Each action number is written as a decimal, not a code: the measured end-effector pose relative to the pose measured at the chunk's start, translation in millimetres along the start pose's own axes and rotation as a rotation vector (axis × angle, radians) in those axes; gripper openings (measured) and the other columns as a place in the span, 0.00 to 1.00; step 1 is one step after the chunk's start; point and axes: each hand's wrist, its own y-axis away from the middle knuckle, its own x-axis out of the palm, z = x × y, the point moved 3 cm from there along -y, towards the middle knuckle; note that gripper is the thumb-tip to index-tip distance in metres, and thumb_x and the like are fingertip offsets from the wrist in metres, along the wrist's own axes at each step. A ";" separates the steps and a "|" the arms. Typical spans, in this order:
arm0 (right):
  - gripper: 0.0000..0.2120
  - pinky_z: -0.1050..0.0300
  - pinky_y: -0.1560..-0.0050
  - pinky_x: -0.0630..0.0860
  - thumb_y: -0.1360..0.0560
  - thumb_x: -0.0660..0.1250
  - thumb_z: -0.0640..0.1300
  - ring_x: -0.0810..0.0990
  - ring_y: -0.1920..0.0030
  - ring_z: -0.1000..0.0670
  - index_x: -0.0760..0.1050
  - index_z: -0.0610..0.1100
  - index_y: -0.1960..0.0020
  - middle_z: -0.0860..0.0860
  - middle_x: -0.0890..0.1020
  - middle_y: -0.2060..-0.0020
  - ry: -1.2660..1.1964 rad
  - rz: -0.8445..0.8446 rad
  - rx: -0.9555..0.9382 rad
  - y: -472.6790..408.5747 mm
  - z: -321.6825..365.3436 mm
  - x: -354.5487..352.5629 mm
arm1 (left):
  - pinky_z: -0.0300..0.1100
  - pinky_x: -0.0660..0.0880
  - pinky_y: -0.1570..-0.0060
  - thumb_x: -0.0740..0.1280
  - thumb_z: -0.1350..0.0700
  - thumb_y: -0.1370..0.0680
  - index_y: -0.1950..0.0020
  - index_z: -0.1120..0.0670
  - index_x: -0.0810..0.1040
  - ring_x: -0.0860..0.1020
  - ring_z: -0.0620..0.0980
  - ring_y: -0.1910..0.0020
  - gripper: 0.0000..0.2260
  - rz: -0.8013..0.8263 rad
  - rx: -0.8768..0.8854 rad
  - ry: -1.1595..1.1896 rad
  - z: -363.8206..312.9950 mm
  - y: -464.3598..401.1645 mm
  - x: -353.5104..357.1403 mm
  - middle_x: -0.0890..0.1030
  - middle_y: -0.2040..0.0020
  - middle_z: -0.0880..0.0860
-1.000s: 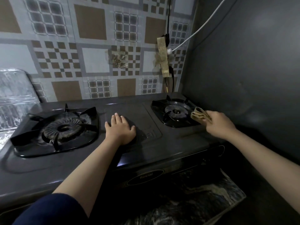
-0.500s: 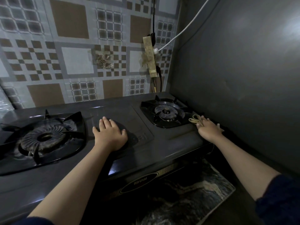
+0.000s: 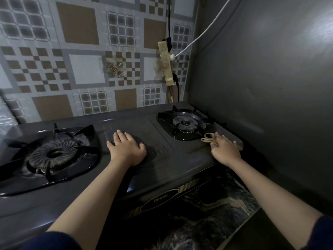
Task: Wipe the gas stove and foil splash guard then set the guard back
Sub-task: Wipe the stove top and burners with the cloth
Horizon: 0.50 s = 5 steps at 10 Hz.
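Observation:
A dark two-burner gas stove [image 3: 162, 165] fills the lower half of the head view. My left hand [image 3: 126, 149] lies flat, palm down, on the stove's middle panel, holding nothing. My right hand [image 3: 225, 149] presses a tan folded cloth [image 3: 210, 138] against the stove's right front corner, just in front of the small right burner [image 3: 186, 123]. The large left burner [image 3: 52, 154] sits to the left. A sliver of the foil splash guard [image 3: 7, 114] shows at the far left edge, mostly out of frame.
A grey wall [image 3: 261, 78] stands close on the right of the stove. A patterned tile wall [image 3: 86, 60] is behind, with a taped power strip [image 3: 164, 64], a white cable and a black cable. A marbled counter [image 3: 207, 213] lies under the stove.
My right hand with the cloth has slid from beside the right burner toward the stove's right front corner. The view has swung right, so most of the foil guard left the frame. The left hand stayed put.

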 end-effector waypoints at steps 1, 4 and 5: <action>0.24 0.42 0.26 0.47 0.20 0.53 0.48 0.53 0.23 0.49 0.58 0.48 0.25 0.52 0.57 0.23 0.001 -0.030 -0.013 7.3 7.7 2.8 | 0.62 0.47 0.28 0.49 0.42 0.21 0.22 0.63 0.48 0.44 0.60 0.23 0.34 0.001 0.000 0.002 0.1 1.0 -0.6 0.44 0.22 0.63; 0.24 0.43 0.25 0.46 0.21 0.55 0.47 0.54 0.23 0.50 0.59 0.48 0.25 0.53 0.59 0.24 -0.060 -0.054 -0.041 25.5 26.4 13.1 | 0.62 0.47 0.28 0.49 0.42 0.21 0.22 0.63 0.48 0.44 0.60 0.23 0.34 0.002 0.000 -0.002 0.0 0.1 -0.9 0.44 0.22 0.63; 0.24 0.43 0.25 0.46 0.21 0.56 0.47 0.54 0.24 0.50 0.61 0.48 0.26 0.53 0.60 0.24 -0.076 -0.074 -0.031 28.9 31.0 14.7 | 0.62 0.47 0.28 0.49 0.42 0.21 0.22 0.63 0.48 0.44 0.60 0.23 0.34 0.003 0.001 -0.001 0.4 -0.3 -0.1 0.44 0.22 0.63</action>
